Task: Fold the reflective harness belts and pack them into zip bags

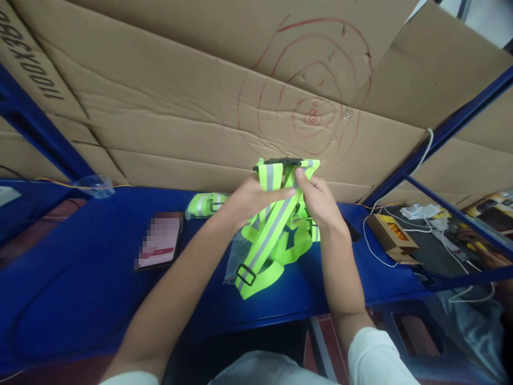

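A neon yellow-green reflective strap harness (266,243) with grey stripes hangs from both my hands above the blue table. My left hand (250,198) is closed around its upper straps on the left, thumb stretched along the band. On the right, my right hand (318,198) pinches another band between thumb and fingers. A black buckle (284,161) lies across the top of the straps, and a black slider (246,274) sits at the lower loop. Behind my left wrist is a bundle of the same yellow-green strap (205,205) in clear plastic. A clear plastic bag (236,256) shows beneath the harness.
A phone or tablet (160,240) lies left on the blue table (92,278). A clear plastic cup (96,186) is at the back left. Right stands an open cardboard box (393,238) beside white cables. A cardboard wall (180,107) rises behind. Another person's hand (487,254) shows far right.
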